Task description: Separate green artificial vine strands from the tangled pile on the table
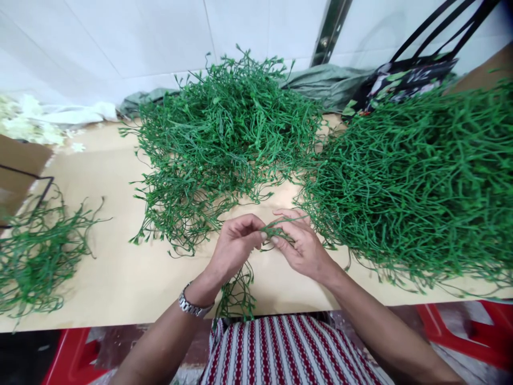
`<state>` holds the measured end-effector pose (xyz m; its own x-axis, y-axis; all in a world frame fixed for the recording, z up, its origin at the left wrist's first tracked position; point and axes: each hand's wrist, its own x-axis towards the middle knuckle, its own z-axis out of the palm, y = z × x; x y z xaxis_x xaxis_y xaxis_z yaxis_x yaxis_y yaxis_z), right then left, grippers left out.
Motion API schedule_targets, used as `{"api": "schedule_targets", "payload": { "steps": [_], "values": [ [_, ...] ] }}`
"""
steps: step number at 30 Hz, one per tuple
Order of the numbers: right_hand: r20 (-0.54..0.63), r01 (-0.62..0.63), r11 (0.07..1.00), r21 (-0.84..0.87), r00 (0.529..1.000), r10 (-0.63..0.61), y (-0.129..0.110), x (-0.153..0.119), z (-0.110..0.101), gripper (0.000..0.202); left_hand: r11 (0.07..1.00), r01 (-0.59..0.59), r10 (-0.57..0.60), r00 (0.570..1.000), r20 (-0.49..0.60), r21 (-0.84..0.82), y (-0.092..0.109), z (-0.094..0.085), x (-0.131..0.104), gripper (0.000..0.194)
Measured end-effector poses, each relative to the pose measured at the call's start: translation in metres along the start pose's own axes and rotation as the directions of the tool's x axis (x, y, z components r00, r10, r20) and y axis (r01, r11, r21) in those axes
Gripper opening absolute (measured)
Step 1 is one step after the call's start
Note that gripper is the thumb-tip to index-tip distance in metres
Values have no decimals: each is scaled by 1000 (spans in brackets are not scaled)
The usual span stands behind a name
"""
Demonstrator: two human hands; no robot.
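Over the near middle of the table, my left hand (239,241) and my right hand (298,243) meet around a few thin green artificial stems (276,231). The left fingertips pinch one end of them, while the right thumb and fingers close on the other part. A small bunch of similar stems (239,291) hangs below my left wrist at the table's front edge. Beyond my hands lies a loose heap of green stems (228,123) with small budded tips. Which exact strands each finger grips is partly hidden.
A larger stem pile (420,187) covers the right side, and a smaller one (44,256) lies at the left. A cardboard box (24,160) stands at the left edge, with pale flowers (30,120) behind. A patterned bag (404,83) leans near the wall. Red stools (74,355) are below.
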<state>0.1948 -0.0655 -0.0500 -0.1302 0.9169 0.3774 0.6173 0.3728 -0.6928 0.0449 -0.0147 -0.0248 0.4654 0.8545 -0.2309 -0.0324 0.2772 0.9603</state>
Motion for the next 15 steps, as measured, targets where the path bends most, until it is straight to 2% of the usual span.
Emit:
{"api": "schedule_targets", "payload": {
  "steps": [3,7,10,12,15],
  "values": [
    [44,28,999,-25,999,-27,1,2,2,13,995,-11,4,997,-74,-96,-3,5,0,4],
    [126,-12,999,-34,992,16,1,5,5,20,985,-54,31,989,-143,-162,-5,10,2,4],
    [134,-45,999,-7,990,45,-2,7,4,15,990,-69,54,991,-126,-122,-6,8,3,6],
    [140,-60,998,32,989,55,-4,8,2,10,997,-58,53,994,-92,-55,-7,6,4,7],
    [105,-91,992,84,991,82,-4,8,0,14,997,-36,39,998,-40,72,-7,4,3,8]
  ]
}}
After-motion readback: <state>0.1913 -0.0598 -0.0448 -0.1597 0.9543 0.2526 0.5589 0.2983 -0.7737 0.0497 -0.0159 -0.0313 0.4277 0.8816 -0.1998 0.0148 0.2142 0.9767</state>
